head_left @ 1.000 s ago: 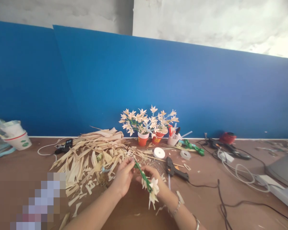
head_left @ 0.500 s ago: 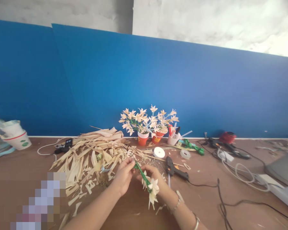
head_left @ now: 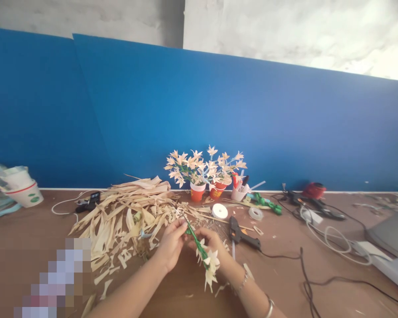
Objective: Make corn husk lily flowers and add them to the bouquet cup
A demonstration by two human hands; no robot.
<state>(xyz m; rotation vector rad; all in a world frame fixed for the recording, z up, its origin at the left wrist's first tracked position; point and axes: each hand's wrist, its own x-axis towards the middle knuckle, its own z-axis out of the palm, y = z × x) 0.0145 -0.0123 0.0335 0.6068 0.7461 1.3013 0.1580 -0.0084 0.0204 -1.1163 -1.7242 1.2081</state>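
Observation:
Between my hands is an artificial flower stem (head_left: 199,247), wrapped in green, its pale petals pointing down toward me. My left hand (head_left: 171,242) is closed, thumb and fingers pinching the thin upper end of the stem. Curled around the stem's right side, my right hand (head_left: 212,245) has its fingers closed near the green wrapping; the fingertips are partly hidden behind it. A black glue gun (head_left: 243,235) lies just right of my right hand. Beyond my hands stands a white tape roll (head_left: 220,211) lying flat.
Dried husk strips (head_left: 132,212) heap up at left. Finished flowers (head_left: 192,164) stand in orange-and-white cups (head_left: 197,193) by the blue partition (head_left: 199,97). A clear tape roll (head_left: 256,213), a white power strip (head_left: 381,260) and black cables (head_left: 305,269) lie at right. A paper cup (head_left: 24,194) stands far left.
Hardly anything differs. My hands hold the stem in nearly the same place, with the flower end shifted very slightly.

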